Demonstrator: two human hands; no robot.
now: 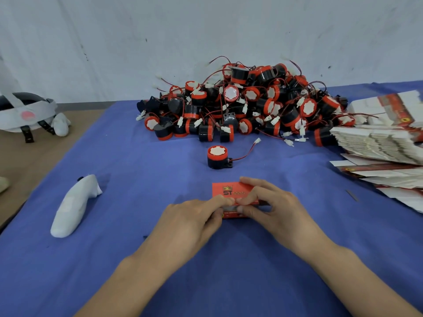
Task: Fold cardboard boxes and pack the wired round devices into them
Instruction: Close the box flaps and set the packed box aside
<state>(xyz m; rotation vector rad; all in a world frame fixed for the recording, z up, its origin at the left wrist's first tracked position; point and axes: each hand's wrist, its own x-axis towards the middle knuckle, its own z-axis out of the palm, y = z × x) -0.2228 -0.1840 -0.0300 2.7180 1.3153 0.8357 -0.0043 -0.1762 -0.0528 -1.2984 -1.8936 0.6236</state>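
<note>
1. The red box [231, 191] lies on the blue cloth [114, 259] directly in front of you. Its long axis runs left to right and its printed face is up. Whether its end flaps are tucked cannot be told from here.
2. Your left hand [194, 216] pinches the near edge toward the box's left end with curled fingers. Your right hand [274, 202] wraps the right end, fingers over the top and thumb at the near side. Both hands grip the box; neither is free.
3. The single device [217, 157] stands straight beyond the box, apart from it, red cap up, about on the box's midline. Its wire runs off to the far right and ends in a white connector [258, 141], so your right hand probably has the easier reach.
4. Bare cloth between box and device gives room to turn the box's opening toward the device.
5. Farther out, the pile of devices [240, 104] sits against the wall. The stack of flat boxes [377, 143] crowds the right side, so keep that elbow in. A white wrapped object [73, 207] lies well apart on the left.
</note>
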